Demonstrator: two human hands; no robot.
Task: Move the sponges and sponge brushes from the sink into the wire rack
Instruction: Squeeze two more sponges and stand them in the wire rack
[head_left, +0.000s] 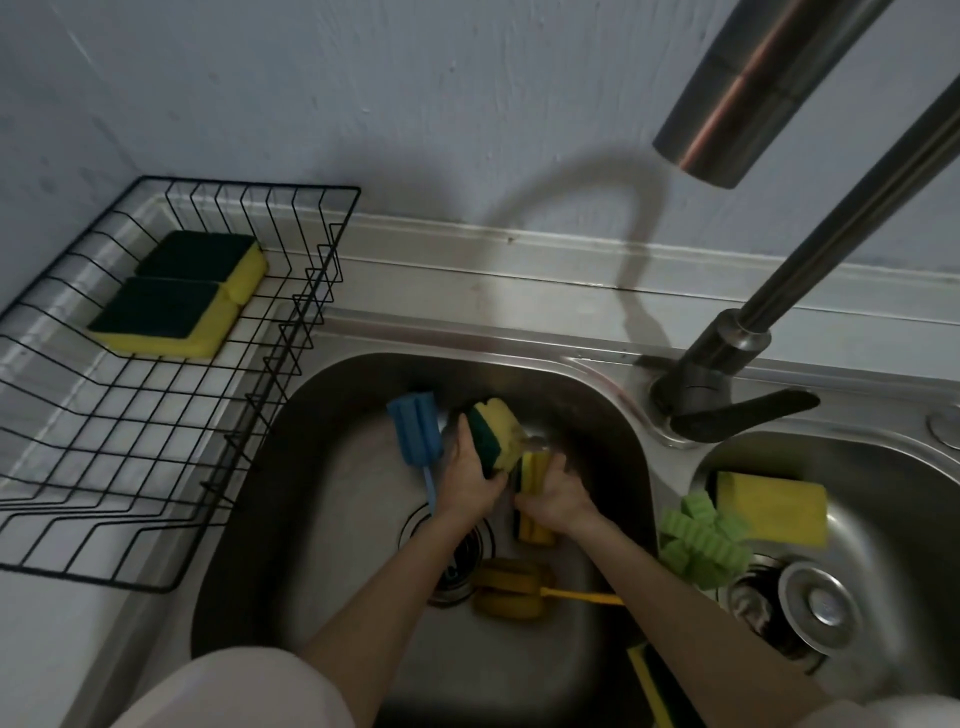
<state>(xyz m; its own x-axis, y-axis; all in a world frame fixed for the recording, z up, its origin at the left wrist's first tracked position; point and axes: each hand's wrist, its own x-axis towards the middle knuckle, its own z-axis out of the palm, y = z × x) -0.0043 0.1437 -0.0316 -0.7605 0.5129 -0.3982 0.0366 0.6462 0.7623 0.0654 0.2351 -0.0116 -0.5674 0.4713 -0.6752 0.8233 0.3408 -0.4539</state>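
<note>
My left hand (470, 480) grips a yellow-and-green sponge (496, 434), lifted and tilted in the left sink basin (311, 493). Beside it, my right hand (556, 496) closes on a second yellow sponge (535, 527) lying on the basin floor. A blue sponge brush (415, 431) lies left of my hands. A yellow sponge brush (511, 584) rests by the drain. The black wire rack (156, 467) at the left holds two yellow-and-green sponges (171, 319) (208, 257). The right basin holds a green sponge brush (701, 540) and a yellow sponge (771, 506).
The tall metal faucet (727, 358) rises between the two basins, its spout overhead at the top right. A metal drain plug (821, 608) sits in the right basin. Another yellow-green sponge edge (647, 686) shows by my right forearm. The wall stands behind.
</note>
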